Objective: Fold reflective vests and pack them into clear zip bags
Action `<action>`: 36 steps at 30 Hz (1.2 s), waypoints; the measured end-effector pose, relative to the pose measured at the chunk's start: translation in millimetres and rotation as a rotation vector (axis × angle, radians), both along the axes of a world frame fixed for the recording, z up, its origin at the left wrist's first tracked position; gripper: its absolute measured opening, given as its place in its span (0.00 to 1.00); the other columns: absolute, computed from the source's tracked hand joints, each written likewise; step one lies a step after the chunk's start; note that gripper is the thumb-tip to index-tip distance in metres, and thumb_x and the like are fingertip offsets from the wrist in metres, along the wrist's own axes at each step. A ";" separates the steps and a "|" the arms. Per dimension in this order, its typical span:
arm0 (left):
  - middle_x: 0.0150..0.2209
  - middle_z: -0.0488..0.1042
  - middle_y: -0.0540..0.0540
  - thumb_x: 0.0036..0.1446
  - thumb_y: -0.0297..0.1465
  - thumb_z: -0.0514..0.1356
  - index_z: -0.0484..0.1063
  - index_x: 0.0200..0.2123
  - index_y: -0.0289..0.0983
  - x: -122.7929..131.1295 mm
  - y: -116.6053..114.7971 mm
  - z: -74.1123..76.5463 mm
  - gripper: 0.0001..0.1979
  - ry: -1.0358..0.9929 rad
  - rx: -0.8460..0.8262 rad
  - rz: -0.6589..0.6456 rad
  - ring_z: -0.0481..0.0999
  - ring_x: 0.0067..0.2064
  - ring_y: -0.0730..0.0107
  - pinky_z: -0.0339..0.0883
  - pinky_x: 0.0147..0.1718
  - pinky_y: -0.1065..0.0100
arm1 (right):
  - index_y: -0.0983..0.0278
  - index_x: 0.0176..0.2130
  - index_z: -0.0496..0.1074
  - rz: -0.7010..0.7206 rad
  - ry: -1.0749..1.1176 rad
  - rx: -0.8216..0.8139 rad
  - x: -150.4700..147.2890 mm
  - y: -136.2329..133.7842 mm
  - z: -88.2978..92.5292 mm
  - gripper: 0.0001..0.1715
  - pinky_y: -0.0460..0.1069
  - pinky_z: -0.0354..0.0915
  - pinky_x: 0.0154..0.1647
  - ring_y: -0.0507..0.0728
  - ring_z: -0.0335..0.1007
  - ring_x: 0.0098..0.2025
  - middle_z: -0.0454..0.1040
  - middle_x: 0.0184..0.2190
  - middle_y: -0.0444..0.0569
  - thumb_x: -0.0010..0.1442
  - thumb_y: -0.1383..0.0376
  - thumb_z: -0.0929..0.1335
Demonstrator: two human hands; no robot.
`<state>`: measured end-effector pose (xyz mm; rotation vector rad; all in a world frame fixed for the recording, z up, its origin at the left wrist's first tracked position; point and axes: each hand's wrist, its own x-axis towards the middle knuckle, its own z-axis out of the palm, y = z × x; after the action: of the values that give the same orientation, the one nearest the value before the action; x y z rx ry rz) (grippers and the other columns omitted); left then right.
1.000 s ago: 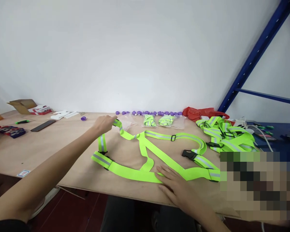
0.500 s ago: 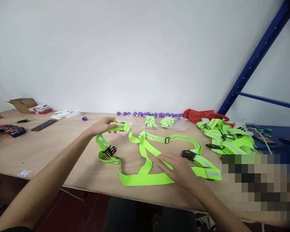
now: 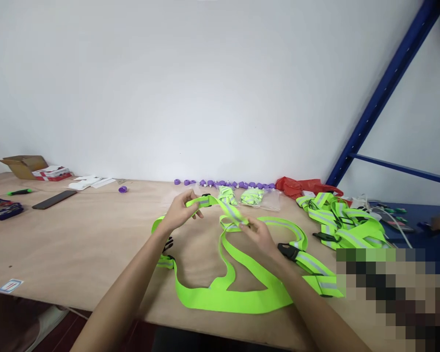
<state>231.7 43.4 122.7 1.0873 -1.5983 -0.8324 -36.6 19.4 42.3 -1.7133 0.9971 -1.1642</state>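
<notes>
A neon-green reflective vest (image 3: 238, 300) made of elastic straps with grey stripes lies spread in front of me on the table. My left hand (image 3: 183, 209) pinches one of its shoulder straps close to a black slider, lifting it off the surface. Farther along that same strap, my right hand (image 3: 258, 234) holds it between thumb and fingers, so a short length is stretched between both hands. One black buckle (image 3: 288, 251) lies beyond my right forearm. Another black buckle (image 3: 167, 244) is partly hidden behind my left wrist.
A heap of similar green straps (image 3: 346, 220) is at the right, by a red plastic bag (image 3: 304, 187). Bagged vests (image 3: 252, 196) and a row of purple caps (image 3: 242, 185) line the back. Leftward are a phone-like dark slab (image 3: 54, 199), a screwdriver (image 3: 19, 192) and a cardboard box (image 3: 24, 166).
My right hand has risen from the lower straps and taken hold of the shoulder strap. My left hand has moved right, still gripping it. The view has shifted slightly.
</notes>
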 end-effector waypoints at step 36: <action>0.43 0.80 0.45 0.54 0.30 0.53 0.77 0.38 0.42 43.7 -13.4 -40.3 0.13 -1.029 0.058 0.299 0.77 0.47 0.52 0.70 0.48 0.52 | 0.67 0.37 0.69 -0.151 0.143 0.145 -42.9 -14.9 -22.5 0.31 0.43 0.66 0.35 0.49 0.67 0.32 0.72 0.31 0.48 0.55 0.41 0.66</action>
<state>275.4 29.9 82.4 1.9127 -2.1288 -0.0668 -79.5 4.5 19.9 -1.6461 1.2860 -1.0472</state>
